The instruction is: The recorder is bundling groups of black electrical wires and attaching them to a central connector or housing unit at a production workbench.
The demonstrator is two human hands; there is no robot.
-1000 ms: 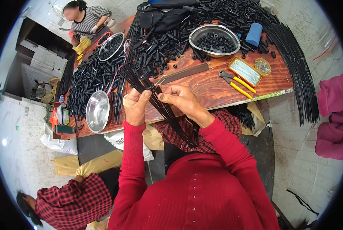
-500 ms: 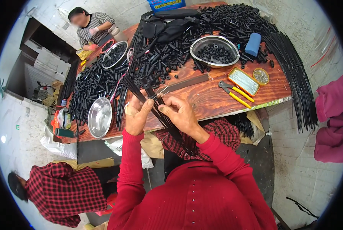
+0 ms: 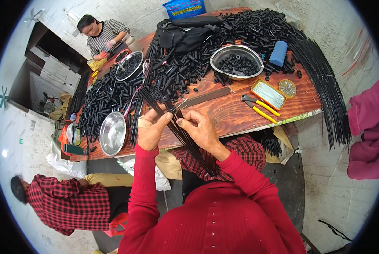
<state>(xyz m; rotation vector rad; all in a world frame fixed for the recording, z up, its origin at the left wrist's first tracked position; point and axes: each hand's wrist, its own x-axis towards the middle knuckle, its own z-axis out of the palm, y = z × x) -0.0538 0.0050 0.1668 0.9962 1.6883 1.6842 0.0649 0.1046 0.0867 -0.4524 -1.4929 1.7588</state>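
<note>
My left hand [image 3: 150, 129] is closed round a bundle of thin black rods [image 3: 185, 142] that slants from upper left down toward my lap. The thumb and forefinger of my right hand [image 3: 201, 130] pinch the same bundle from the other side, close to my left thumb. Just above my thumbs, a short black tube-shaped part [image 3: 169, 103] stands up among the rods. A thin pale wire [image 3: 182, 103] sticks out beside it. My fingers partly hide where the rods and the tube meet.
Black plastic parts [image 3: 248, 27] are heaped over the wooden table [image 3: 223, 108]. A steel bowl [image 3: 237, 76] of small rings, yellow-handled pliers [image 3: 260, 109], a tray of pale wires [image 3: 269, 94] and an empty metal bowl [image 3: 112, 133] surround my hands. Two people [image 3: 107, 36] [image 3: 68, 203] are at left.
Both hands keep their hold on the rods, with only a slight shift. The person at the far left has lowered their head; the one in the checked shirt has turned and moved a little.
</note>
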